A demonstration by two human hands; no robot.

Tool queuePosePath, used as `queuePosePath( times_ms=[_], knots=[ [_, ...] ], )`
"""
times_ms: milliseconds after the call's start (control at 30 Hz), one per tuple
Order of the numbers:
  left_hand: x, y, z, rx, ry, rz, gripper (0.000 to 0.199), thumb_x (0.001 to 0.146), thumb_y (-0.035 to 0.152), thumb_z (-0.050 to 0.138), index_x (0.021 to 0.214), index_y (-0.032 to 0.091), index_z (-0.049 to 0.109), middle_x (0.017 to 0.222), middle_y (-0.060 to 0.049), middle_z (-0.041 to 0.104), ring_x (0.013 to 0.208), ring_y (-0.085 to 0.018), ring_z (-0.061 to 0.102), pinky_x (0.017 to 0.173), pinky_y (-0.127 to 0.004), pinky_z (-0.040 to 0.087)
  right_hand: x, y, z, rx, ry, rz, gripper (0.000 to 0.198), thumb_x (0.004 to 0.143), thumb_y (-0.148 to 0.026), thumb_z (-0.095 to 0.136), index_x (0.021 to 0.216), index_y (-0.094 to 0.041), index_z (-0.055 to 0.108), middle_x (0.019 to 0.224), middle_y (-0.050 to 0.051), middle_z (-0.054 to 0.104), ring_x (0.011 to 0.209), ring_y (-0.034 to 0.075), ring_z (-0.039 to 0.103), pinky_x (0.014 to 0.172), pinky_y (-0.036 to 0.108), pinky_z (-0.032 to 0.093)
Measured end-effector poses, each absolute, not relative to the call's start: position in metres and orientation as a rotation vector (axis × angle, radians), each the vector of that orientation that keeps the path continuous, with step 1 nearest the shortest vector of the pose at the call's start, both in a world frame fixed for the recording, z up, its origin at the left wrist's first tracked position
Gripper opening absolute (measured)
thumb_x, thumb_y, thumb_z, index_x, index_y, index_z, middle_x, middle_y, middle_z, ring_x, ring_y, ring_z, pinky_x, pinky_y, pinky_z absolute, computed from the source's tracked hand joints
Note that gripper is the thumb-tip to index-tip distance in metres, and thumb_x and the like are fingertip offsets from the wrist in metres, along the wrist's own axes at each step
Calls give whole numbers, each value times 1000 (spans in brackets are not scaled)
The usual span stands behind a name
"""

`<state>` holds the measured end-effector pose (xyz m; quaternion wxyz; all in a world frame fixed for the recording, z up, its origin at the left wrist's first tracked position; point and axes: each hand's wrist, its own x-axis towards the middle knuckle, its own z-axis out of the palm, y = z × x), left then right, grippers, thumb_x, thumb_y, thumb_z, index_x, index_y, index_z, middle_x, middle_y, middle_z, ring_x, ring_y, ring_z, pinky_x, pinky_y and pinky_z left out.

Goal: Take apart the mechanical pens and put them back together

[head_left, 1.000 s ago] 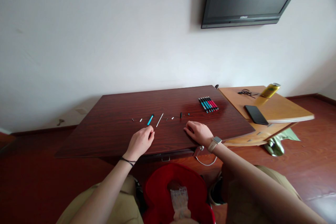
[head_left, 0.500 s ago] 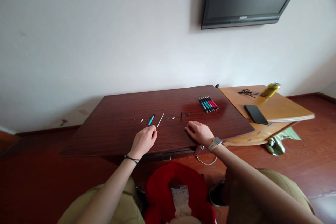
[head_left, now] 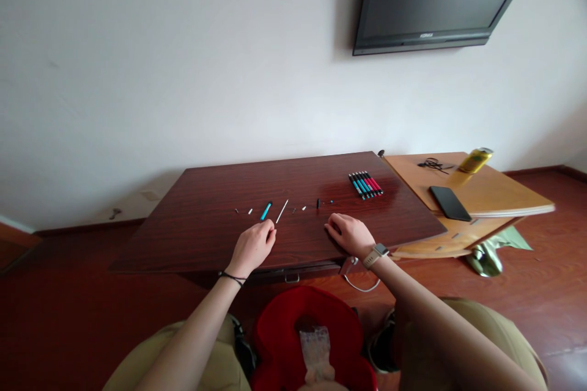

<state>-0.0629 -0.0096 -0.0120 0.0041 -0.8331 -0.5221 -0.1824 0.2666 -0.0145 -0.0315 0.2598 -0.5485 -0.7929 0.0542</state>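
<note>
My left hand rests near the front of the dark table, its fingers curled closed with nothing showing in them. Just beyond it lie a blue pen barrel and a thin white refill. My right hand sits in a loose fist on the tabletop farther right. Ahead of that hand are a short black pen part and a tiny blue piece. Small white bits and a spring-like piece lie in the same row. Several blue and red pens lie side by side at the back right.
A lighter wooden cabinet adjoins the dark table on the right. It bears a black phone, a yellow can and a black cable. A red stool stands between my knees; a television hangs above.
The whole view has shifted slightly, with things a little lower and to the right. Both hands and the parts on the table keep their places.
</note>
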Motion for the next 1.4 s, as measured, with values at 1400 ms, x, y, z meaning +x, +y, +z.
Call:
queuePosePath(
  times_ms=[1400],
  knots=[
    [-65, -5, -22, -2411, -1629, -594, 39, 108, 44, 50, 139, 22, 59, 151, -18, 54, 140, -37, 51, 111, -55, 49, 267, -14, -33, -1476, -2205, 130, 23, 108, -38, 53, 91, -24, 59, 87, 3, 70, 77, 19, 62, 68, 29, 35]
  ],
)
